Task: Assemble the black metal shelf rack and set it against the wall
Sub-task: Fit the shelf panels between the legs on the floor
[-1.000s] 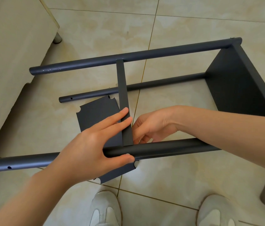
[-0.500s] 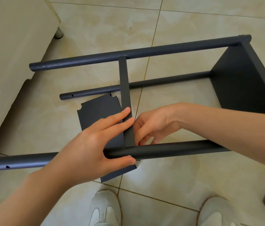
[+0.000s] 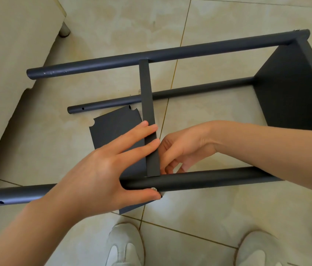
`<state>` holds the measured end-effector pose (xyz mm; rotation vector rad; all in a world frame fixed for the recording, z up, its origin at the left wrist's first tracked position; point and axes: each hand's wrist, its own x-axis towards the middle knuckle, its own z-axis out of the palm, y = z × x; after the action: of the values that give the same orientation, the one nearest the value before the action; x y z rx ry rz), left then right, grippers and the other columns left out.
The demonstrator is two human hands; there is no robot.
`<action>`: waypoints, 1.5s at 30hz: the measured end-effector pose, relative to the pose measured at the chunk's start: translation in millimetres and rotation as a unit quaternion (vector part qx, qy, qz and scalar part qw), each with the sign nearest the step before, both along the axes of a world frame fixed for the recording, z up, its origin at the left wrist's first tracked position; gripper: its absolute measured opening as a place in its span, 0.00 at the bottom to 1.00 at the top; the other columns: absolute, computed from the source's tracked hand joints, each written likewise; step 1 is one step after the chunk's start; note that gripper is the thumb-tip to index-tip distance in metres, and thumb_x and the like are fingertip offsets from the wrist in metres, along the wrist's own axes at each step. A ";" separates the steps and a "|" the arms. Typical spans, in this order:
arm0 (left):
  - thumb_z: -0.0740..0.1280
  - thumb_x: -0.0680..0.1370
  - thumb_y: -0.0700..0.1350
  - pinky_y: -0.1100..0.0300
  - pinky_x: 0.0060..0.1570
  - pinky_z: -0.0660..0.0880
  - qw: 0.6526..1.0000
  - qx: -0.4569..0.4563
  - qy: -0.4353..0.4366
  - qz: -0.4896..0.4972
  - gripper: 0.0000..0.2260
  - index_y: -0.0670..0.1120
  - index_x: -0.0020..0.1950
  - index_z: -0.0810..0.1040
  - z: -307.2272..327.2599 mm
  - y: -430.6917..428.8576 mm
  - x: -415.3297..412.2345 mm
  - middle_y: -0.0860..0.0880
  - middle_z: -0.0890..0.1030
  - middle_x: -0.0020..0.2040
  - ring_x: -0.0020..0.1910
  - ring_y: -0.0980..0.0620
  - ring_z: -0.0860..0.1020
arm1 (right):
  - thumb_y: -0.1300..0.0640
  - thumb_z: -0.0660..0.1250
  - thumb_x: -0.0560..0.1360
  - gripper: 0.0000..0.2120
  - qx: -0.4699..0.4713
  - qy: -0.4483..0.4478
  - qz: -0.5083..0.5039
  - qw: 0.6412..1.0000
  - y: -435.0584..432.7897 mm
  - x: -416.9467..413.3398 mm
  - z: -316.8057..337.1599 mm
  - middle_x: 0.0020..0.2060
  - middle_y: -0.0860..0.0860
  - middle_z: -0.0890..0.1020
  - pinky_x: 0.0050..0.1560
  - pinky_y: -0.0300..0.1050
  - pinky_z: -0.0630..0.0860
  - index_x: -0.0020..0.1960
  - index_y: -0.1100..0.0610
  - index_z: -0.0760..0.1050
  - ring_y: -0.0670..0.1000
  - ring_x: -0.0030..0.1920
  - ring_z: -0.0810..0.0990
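Hardly anything has shifted: both hands stay at the joint, and a silvery screw head point(image 3: 153, 188) now shows at the left thumb tip. Lying on its side on the floor point(image 3: 208, 217), the rack point(image 3: 295, 83) runs left to right; the left hand point(image 3: 101, 169) clamps its near tube point(image 3: 218, 179) against the shelf edge point(image 3: 147, 112) (fingers spread, thumb beneath). Opposite the screw, the right hand point(image 3: 185, 150) curls its fingers behind that joint; what they pinch I cannot tell.

The left forearm point(image 3: 22, 229) and right forearm point(image 3: 277, 144) are bare along their whole visible length down to the left hand point(image 3: 97, 169) and right hand point(image 3: 186, 148), and the feet wear white low sneakers, left shoe point(image 3: 125, 245) and right shoe point(image 3: 260, 248) alike, round-toed with pale grey panels.
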<state>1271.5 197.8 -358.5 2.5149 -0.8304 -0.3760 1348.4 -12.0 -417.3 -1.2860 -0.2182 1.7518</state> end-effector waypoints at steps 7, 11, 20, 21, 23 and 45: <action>0.67 0.71 0.67 0.54 0.73 0.63 1.000 -0.014 0.006 0.002 0.38 0.47 0.75 0.70 0.0 -1.9 0.9 0.55 0.65 0.78 0.79 0.57 0.59 | 0.62 0.65 0.79 0.09 -0.003 0.028 0.006 1.000 -0.3 3.8 -2.6 0.42 0.51 0.84 0.60 0.56 0.75 0.44 0.55 0.83 0.50 0.45 0.81; 0.67 0.72 0.67 0.46 0.71 0.63 1.000 -0.022 0.013 0.004 0.37 0.48 0.75 0.70 -0.6 -1.8 1.2 0.55 0.66 0.78 0.79 0.56 0.59 | 0.63 0.65 0.79 0.10 -0.002 0.039 0.012 0.999 -0.4 5.2 -4.2 0.44 0.52 0.84 0.60 0.57 0.75 0.45 0.55 0.84 0.50 0.46 0.81; 0.67 0.71 0.67 0.50 0.73 0.61 1.000 -0.022 0.015 0.001 0.37 0.49 0.75 0.70 -1.0 -1.8 2.0 0.56 0.65 0.78 0.79 0.57 0.59 | 0.59 0.65 0.79 0.07 -0.017 0.040 0.026 0.999 4.5 2.5 -8.1 0.43 0.53 0.83 0.63 0.57 0.74 0.47 0.56 0.82 0.53 0.49 0.79; 0.67 0.71 0.67 0.52 0.73 0.61 1.000 -0.021 0.016 0.000 0.37 0.50 0.75 0.70 -0.9 -1.9 2.1 0.57 0.65 0.78 0.79 0.57 0.59 | 0.59 0.65 0.79 0.07 -0.015 0.038 0.024 0.999 4.7 2.3 -7.9 0.45 0.53 0.83 0.63 0.57 0.74 0.46 0.56 0.82 0.52 0.49 0.80; 0.67 0.71 0.67 0.62 0.73 0.61 1.000 -0.020 0.020 -0.001 0.37 0.49 0.75 0.70 -0.8 -2.2 2.3 0.57 0.65 0.78 0.79 0.57 0.59 | 0.60 0.65 0.79 0.06 -0.009 0.034 0.007 0.999 5.4 1.7 -8.6 0.50 0.55 0.82 0.64 0.56 0.74 0.52 0.58 0.81 0.52 0.50 0.80; 0.68 0.71 0.67 0.66 0.75 0.57 0.999 -0.027 0.027 -0.002 0.37 0.49 0.76 0.69 -2.5 -0.3 3.0 0.57 0.65 0.79 0.79 0.57 0.58 | 0.62 0.65 0.80 0.09 -0.013 0.019 -0.019 1.000 5.1 2.4 -6.6 0.50 0.57 0.81 0.62 0.56 0.76 0.59 0.63 0.77 0.50 0.47 0.82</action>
<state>1274.4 197.5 -361.0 2.4417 -0.8146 -0.4157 1350.8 -6.9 -423.9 -1.2663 -0.1497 1.7500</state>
